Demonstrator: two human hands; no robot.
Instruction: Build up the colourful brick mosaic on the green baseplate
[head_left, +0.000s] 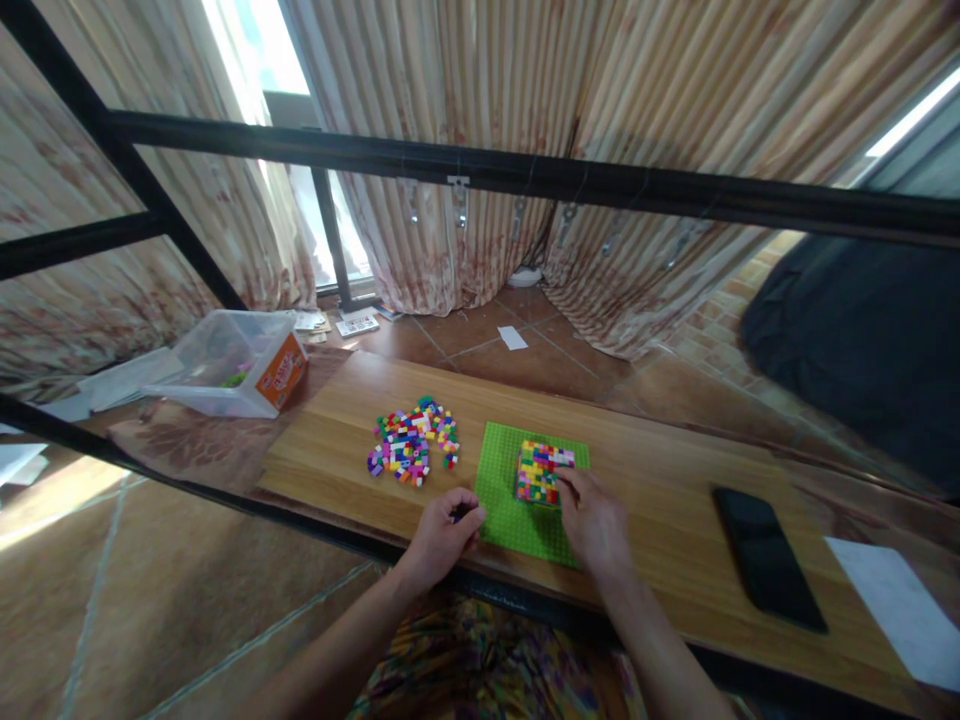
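Note:
A green studded baseplate (499,500) lies on the wooden board in front of me. On it stands a block of many-coloured toy bricks (538,470). My right hand (594,515) reaches over the plate's right side, its fingertips pinched at the right edge of the block; whether a brick is between them is hidden. Beside the plate's left edge, my left hand (444,535) is curled, with something small and dark showing inside its fingers that I cannot make out. A loose pile of small coloured bricks (409,440) is spread to the left of the plate.
The wooden board (660,470) carries a black phone (769,555) at right. Beyond it lies a white paper sheet (896,605). A clear plastic box (225,365) with an orange label stands at left. A black metal rail (525,172) crosses before the curtains.

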